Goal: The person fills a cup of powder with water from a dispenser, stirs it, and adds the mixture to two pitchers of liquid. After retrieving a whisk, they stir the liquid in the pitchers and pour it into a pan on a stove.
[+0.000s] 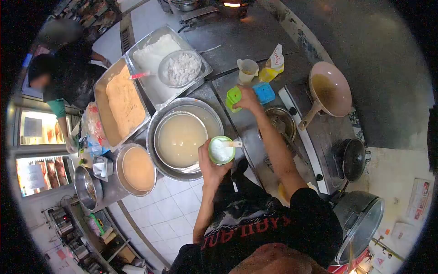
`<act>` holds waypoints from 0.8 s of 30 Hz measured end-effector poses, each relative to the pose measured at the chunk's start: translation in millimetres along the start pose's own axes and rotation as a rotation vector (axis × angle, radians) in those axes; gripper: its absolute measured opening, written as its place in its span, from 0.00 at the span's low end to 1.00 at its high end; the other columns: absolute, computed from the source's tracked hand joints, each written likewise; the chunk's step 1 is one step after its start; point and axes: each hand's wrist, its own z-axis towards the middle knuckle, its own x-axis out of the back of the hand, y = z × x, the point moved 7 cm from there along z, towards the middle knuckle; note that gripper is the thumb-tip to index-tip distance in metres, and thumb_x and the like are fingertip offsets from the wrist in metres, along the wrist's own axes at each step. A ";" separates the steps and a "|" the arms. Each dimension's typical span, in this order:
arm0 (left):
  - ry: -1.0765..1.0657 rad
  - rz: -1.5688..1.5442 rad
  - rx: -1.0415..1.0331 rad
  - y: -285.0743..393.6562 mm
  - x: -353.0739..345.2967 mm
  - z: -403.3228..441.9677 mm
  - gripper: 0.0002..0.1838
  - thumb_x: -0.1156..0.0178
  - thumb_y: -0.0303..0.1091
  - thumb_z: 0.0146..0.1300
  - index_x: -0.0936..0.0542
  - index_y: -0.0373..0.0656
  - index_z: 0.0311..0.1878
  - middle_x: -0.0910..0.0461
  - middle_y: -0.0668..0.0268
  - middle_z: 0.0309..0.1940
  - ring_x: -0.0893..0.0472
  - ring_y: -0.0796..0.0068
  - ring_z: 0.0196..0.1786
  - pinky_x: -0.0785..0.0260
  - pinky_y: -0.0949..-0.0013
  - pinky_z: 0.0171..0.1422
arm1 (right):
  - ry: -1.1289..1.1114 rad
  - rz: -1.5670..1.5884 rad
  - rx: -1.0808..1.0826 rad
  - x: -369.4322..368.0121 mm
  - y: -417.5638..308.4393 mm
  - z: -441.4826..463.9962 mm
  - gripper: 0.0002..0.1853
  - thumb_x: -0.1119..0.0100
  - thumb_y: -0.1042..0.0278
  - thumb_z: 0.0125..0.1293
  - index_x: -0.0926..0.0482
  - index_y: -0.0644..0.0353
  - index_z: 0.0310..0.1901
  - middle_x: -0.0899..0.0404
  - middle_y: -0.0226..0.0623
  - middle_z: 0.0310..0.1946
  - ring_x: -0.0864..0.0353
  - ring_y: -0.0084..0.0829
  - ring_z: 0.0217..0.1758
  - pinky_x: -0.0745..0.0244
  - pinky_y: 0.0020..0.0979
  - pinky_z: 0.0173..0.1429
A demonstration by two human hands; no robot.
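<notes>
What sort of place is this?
Likely a commercial kitchen: a deep metal tray of orange-tan powder, a frying pan and a large pot all point that way.

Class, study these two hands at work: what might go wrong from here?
If the left hand tilts, white powder could spill from the open cup, perhaps into the nearby pale liquid. The pan handle points toward the right arm, so a sideways swing might knock it.

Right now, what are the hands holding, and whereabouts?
The left hand has its grip around the side of a green cup of white powder. The right hand is on a green item; whether it's held, I can't tell.
</notes>
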 end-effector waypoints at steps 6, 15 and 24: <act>-0.026 -0.004 0.008 5.3 -3.0 1.6 0.48 0.22 0.30 0.34 0.32 0.36 0.64 0.27 0.52 0.50 0.25 0.49 0.54 0.30 0.55 0.60 | -0.071 -0.325 0.018 11.4 -38.1 -17.3 0.57 0.16 0.53 0.28 0.31 0.65 0.66 0.23 0.55 0.57 0.28 0.53 0.65 0.37 0.47 0.72; -0.054 0.013 0.001 -2.0 -5.5 1.2 0.48 0.20 0.31 0.34 0.33 0.35 0.63 0.27 0.50 0.50 0.25 0.46 0.54 0.30 0.54 0.60 | -0.155 -0.379 0.058 2.4 -33.8 -29.1 0.61 0.17 0.50 0.30 0.37 0.55 0.71 0.35 0.63 0.66 0.31 0.64 0.65 0.26 0.53 0.62; -0.008 0.013 -0.033 -2.8 -3.6 3.1 0.47 0.19 0.34 0.34 0.31 0.34 0.62 0.25 0.52 0.49 0.22 0.53 0.55 0.28 0.58 0.60 | -0.131 -0.420 0.060 -2.0 -52.4 -36.9 0.59 0.16 0.56 0.31 0.37 0.51 0.71 0.40 0.67 0.67 0.30 0.70 0.63 0.25 0.54 0.61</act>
